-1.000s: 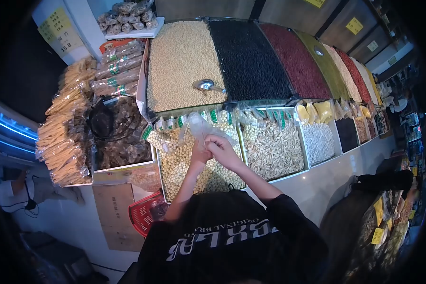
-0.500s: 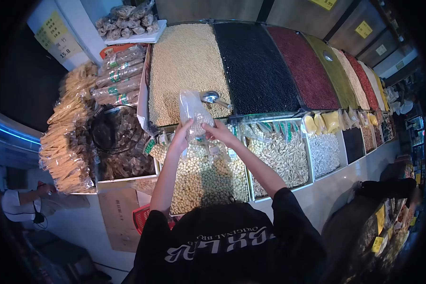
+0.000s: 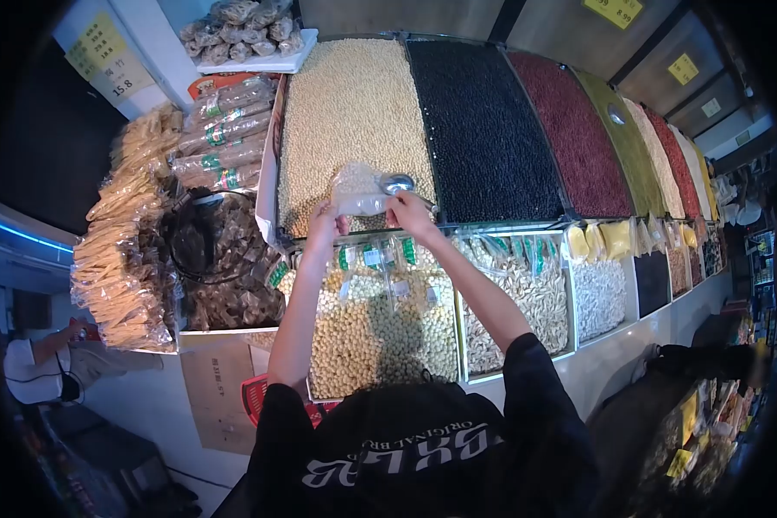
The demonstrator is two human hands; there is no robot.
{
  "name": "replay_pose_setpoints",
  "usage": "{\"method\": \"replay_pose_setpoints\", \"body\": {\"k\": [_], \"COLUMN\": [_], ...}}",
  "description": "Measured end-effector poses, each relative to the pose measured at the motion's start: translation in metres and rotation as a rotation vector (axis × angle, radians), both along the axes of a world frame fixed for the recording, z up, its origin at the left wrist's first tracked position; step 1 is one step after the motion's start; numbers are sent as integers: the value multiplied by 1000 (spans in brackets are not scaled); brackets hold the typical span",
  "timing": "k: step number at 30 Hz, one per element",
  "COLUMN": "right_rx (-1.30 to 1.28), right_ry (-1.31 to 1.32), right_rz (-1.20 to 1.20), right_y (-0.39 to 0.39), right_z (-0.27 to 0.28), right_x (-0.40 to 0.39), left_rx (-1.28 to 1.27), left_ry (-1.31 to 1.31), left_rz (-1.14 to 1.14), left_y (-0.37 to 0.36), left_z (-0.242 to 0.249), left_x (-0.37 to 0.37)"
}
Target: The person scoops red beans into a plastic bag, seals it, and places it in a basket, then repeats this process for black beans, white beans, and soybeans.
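Observation:
A clear plastic bag [image 3: 356, 181] stretches between my two hands over the front of a bin of pale yellow beans [image 3: 350, 104]. My left hand [image 3: 325, 221] pinches the bag's near left corner. At the near right corner, the fingers of my right hand [image 3: 409, 212] are closed on the same bag. Beans show through the thin plastic at its far end. Just behind my right hand, a metal scoop [image 3: 397, 183] rests on the beans, its handle partly hidden by the fingers.
Bins of black beans [image 3: 483, 129], dark red beans [image 3: 570, 138] and green beans [image 3: 617, 138] run to the right. Below stand trays of round pale kernels [image 3: 380, 345] and dried pieces [image 3: 522, 302]. Bundled yellow sticks [image 3: 129, 242] lie left. A person [image 3: 39, 367] is at the lower left.
The bag has swung from hanging upright to lying flatter, its far end away from me. My hands have moved apart and now hold its two near corners.

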State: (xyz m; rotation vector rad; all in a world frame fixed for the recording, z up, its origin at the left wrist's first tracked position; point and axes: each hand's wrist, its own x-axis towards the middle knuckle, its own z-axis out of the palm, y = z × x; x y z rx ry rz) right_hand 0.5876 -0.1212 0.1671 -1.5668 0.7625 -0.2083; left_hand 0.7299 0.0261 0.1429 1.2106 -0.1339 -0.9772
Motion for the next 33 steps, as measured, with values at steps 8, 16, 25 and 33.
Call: {"method": "replay_pose_setpoints", "body": {"k": [8,16,25,33], "right_rx": [-99,-379,363,-73], "right_ry": [-314,-28,250,347], "right_rz": [-122,200,183,622], "right_y": [-32,19,179,239], "right_z": [130,100,-55,-87], "right_x": [53,-5,-285,-294], "left_rx": [-209,171,621,742], "left_ry": [-233,-1360,-651,-281], "left_rz": [59,54,-183,258], "left_y": [-40,67,409,414], "left_z": [142,99,-132,-130], "left_x": [50,37,-231,-340]}}
